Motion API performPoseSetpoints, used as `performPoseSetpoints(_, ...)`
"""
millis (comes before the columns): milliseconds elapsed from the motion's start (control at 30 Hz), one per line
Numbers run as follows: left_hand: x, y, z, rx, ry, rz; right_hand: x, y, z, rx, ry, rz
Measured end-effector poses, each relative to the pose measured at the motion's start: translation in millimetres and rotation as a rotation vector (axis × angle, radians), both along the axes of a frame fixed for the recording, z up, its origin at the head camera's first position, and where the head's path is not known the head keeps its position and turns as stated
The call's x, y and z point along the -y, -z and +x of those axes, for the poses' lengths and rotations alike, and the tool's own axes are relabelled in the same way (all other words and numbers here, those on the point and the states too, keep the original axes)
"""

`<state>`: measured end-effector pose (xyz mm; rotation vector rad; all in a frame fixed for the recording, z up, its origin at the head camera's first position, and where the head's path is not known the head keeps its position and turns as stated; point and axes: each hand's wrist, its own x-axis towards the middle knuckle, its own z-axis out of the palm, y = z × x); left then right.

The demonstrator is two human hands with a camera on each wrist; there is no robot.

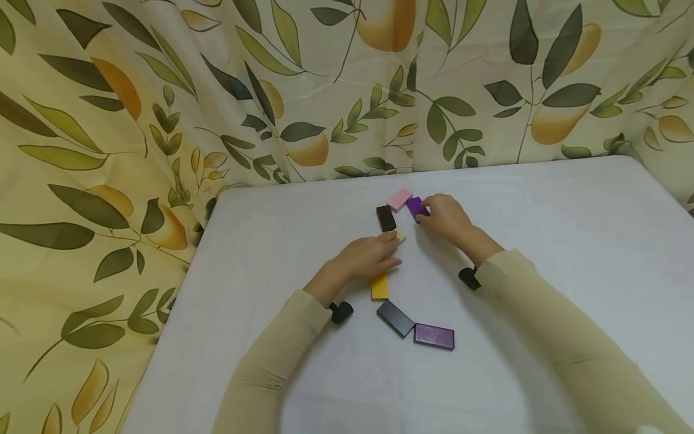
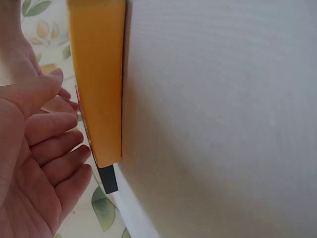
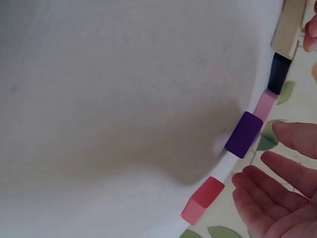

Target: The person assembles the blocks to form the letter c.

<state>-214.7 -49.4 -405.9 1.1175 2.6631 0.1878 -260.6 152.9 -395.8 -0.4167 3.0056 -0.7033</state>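
My left hand (image 1: 365, 258) hovers above a cream block (image 1: 400, 235) and a yellow block (image 1: 380, 286), partly covering both. In the left wrist view, its loosely bent fingers hold nothing beside the yellow block (image 2: 99, 84). Over a purple block (image 1: 416, 208) is my right hand (image 1: 447, 218), thumb and forefinger spread to either side. A small gap separates those fingers from the purple block (image 3: 243, 135) in the right wrist view. Nearby lies a red block (image 3: 203, 201), which the right hand hides from the head view. A pink block (image 1: 400, 200) lies beside the purple one.
A black block (image 1: 386, 219) sits between the cream and pink ones. Lower in the curved row are a dark grey block (image 1: 396, 318) and a plum-coloured block (image 1: 434, 336). The white table (image 1: 244, 241) ends at a leaf-patterned curtain (image 1: 347, 90).
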Motion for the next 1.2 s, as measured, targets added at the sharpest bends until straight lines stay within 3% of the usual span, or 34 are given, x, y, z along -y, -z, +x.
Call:
performPoseSetpoints(500, -7.5, -0.5, -0.7, 0.044, -0.021, -0.082, 5.8, 11.8, -19.7, 0.041, 0.062, 0.052)
performPoseSetpoints(800, -9.3, 3.0, 0.2, 0.046, -0.041, -0.084, 1.2, 9.5, -6.2, 0.039, -0.002, 0.117)
performPoseSetpoints(1200, -7.3, 2.1, -0.4, 0.052, -0.063, -0.061, 0.5, 6.4, 3.3, 0.069, -0.055, 0.074)
